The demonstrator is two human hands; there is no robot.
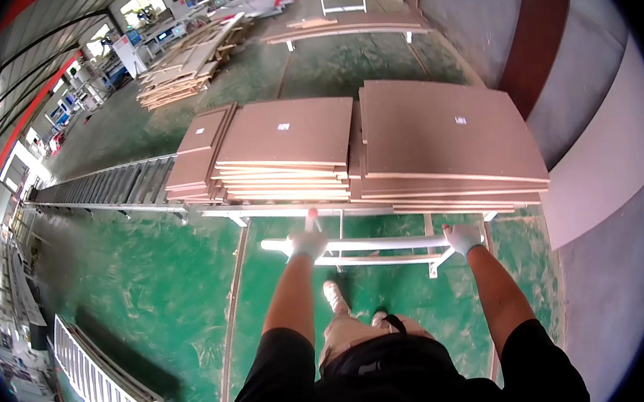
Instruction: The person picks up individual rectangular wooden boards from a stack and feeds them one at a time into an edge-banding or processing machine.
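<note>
Both of my hands wear pale gloves with some fingertips bare. My left hand [308,243] is closed over a white metal tube handle [387,243] near its left end, one finger or thumb pointing forward. Around the right end of that handle my right hand [463,238] is closed, its thumb showing at the upper left. Just beyond the handle, brown flat panels lie in stacks on a low white frame [261,209]: a narrow stack [199,150], a middle stack [285,131] and a larger right stack [442,129]. Small white labels mark the top panels.
A roller conveyor [106,185] runs off to the left. Beside me at lower left lies a white slatted frame [108,384]. Farther back are a wood pile [191,63] and another low cart [352,24] carrying panels. A grey wall [613,290] borders the right side.
</note>
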